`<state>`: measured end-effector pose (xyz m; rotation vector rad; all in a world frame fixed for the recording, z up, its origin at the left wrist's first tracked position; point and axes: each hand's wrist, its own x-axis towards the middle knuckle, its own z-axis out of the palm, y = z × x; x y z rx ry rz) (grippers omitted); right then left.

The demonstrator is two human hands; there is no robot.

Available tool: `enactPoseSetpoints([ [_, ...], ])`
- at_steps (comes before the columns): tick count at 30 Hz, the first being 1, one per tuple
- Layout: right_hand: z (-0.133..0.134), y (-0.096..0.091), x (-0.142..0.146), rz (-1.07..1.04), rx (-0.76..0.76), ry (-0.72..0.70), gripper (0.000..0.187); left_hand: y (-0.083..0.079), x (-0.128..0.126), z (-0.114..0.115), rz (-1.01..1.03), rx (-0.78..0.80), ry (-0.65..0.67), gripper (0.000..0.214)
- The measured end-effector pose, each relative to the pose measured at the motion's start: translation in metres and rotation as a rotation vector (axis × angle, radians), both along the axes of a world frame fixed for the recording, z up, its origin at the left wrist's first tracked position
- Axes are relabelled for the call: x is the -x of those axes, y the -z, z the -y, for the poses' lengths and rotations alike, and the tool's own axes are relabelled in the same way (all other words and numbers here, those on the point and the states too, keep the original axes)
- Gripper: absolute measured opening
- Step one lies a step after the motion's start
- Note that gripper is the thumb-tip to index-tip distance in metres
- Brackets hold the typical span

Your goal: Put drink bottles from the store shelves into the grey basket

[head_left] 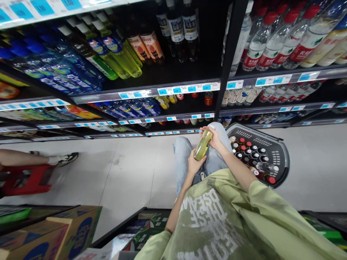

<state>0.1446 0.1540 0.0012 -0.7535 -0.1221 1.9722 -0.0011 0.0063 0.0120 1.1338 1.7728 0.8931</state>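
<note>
A bottle of yellow-green drink (202, 145) lies tilted above my lap, held between both hands. My left hand (195, 162) wraps its lower end, near my body. Around the far end, my right hand (214, 137) has its fingers closed, and they cover the cap. Beside my right knee on the floor stands a dark grey shopping basket (283, 159) with several upright bottles (248, 151) in it, their caps red, white and black. A clear bottle (267, 167) lies on its side among them.
Ahead, a black drinks shelf (173, 76) carries rows of bottles and price tags. Red-capped water bottles (279, 47) fill the upper right. At left, another person's leg (24, 157) shows by a red stool (29, 178). Cardboard boxes (73, 227) stand behind at lower left.
</note>
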Motion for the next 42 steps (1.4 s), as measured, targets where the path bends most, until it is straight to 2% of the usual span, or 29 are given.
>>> enactPoseSetpoints([
  [6,-0.001,0.001,-0.001,-0.009,0.016,-0.016,0.029,-0.003,0.000,0.001,0.314,0.191,0.080,0.074],
  [11,-0.001,0.002,-0.001,-0.037,0.014,-0.030,0.028,-0.013,-0.001,-0.002,0.432,0.204,0.104,0.076],
  [15,0.000,0.001,-0.001,-0.047,0.021,-0.028,0.027,-0.016,-0.001,-0.003,0.489,0.208,0.074,0.080],
  [20,-0.001,-0.001,-0.002,-0.047,0.026,-0.026,0.027,-0.011,0.000,-0.001,0.466,0.235,0.093,0.077],
  [24,-0.001,-0.001,-0.002,-0.035,0.009,-0.031,0.029,-0.006,-0.001,0.000,0.412,0.196,0.090,0.073],
  [29,-0.001,-0.001,-0.001,-0.030,-0.001,-0.036,0.029,0.004,-0.003,0.001,0.175,0.041,-0.002,0.080],
  [32,-0.001,0.000,0.000,-0.035,-0.011,-0.033,0.027,0.008,-0.004,0.001,0.088,0.008,0.012,0.080],
  [37,-0.001,0.001,0.000,-0.041,-0.010,-0.029,0.026,0.008,-0.004,-0.001,0.036,-0.059,0.002,0.080],
  [42,-0.001,0.003,0.000,-0.030,-0.016,-0.013,0.027,0.005,-0.002,0.001,0.054,-0.044,0.019,0.073],
])
